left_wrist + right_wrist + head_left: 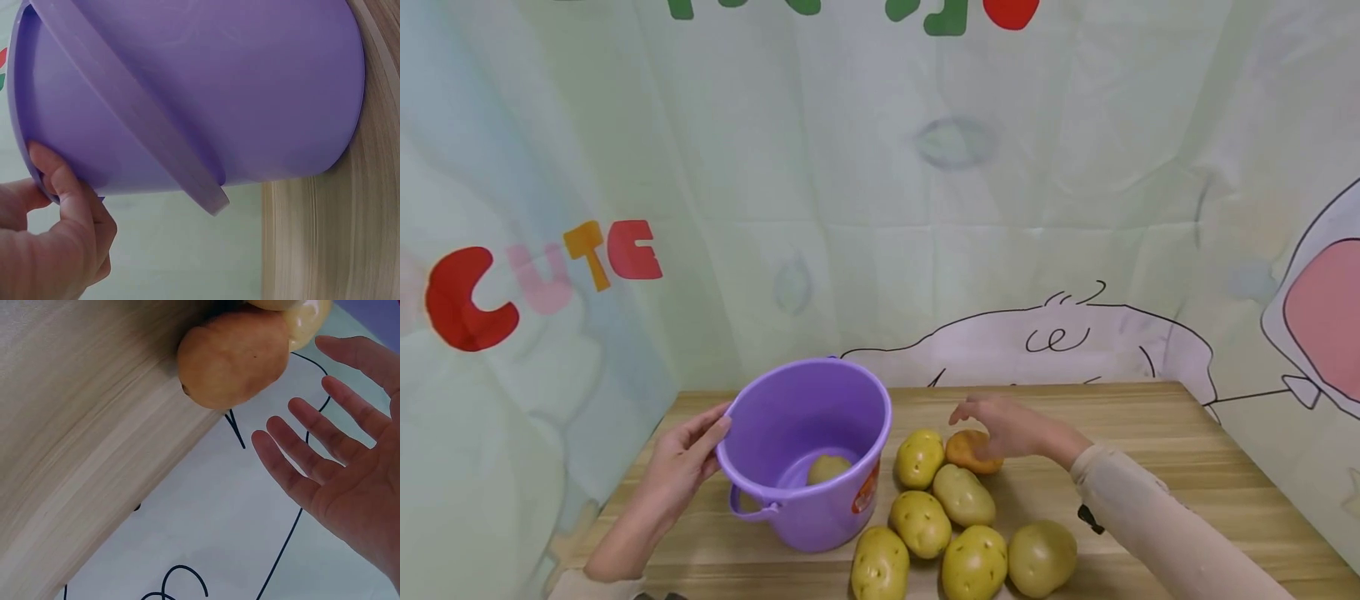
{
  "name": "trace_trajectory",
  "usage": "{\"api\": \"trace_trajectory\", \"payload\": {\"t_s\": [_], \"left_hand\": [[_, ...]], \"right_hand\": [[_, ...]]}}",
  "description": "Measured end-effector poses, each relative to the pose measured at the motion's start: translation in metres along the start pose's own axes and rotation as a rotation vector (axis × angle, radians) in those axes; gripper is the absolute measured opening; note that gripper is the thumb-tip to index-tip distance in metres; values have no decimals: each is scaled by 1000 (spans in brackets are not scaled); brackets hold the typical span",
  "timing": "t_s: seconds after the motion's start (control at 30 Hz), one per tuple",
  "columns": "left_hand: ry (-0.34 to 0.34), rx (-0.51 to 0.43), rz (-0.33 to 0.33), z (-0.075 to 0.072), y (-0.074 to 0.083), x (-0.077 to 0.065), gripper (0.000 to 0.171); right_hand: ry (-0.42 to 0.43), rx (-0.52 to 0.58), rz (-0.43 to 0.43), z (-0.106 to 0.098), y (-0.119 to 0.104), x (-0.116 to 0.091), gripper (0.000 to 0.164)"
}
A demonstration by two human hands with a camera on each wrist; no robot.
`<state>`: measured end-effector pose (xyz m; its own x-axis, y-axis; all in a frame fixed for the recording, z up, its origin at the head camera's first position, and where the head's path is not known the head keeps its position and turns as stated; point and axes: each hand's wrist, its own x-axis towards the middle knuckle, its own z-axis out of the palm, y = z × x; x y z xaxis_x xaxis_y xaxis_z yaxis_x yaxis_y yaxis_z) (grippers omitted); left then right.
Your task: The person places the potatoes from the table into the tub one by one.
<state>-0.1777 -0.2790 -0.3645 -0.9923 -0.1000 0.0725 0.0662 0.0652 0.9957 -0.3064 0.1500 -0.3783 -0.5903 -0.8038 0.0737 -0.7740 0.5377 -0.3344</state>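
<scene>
Pale sleeve [598, 587] at the lower left leads to the left hand [679, 467], its thumb and fingers pinching the rim of a glossy purple bucket [820, 521] that stands on the wood-grain table [1187, 454] with one dull yellow potato [829, 468] inside. Just right of it cluster six smooth, plump potatoes [920, 523], four bright yellow with small dark eyes, two duller. At their far end sits an orange, rounded, potato-like piece [234, 359], the right hand [356, 462] just beside it, fingers spread and relaxed
</scene>
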Motion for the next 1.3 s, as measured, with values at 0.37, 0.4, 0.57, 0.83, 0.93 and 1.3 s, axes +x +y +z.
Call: {"api": "trace_trajectory", "payload": {"t_s": [0.37, 0.4, 0.57, 0.83, 0.93, 1.3], "left_hand": [[14, -21, 3, -1, 0, 0, 57], [15, -21, 3, -1, -1, 0, 56], [8, -29, 12, -1, -2, 0, 55], [9, -39, 29, -2, -4, 0, 55], [8, -35, 32, -2, -4, 0, 55], [2, -16, 25, 0, -1, 1, 56]], "right_hand": [[-42, 30, 56, 10, 0, 2, 48], [-44, 29, 55, 11, 0, 2, 48], [-53, -2, 28, 16, 2, 4, 50], [-68, 6, 11, 24, 7, 7, 54], [-57, 32, -22, 25, 10, 7, 52], [-82, -11, -23, 29, 20, 10, 55]]}}
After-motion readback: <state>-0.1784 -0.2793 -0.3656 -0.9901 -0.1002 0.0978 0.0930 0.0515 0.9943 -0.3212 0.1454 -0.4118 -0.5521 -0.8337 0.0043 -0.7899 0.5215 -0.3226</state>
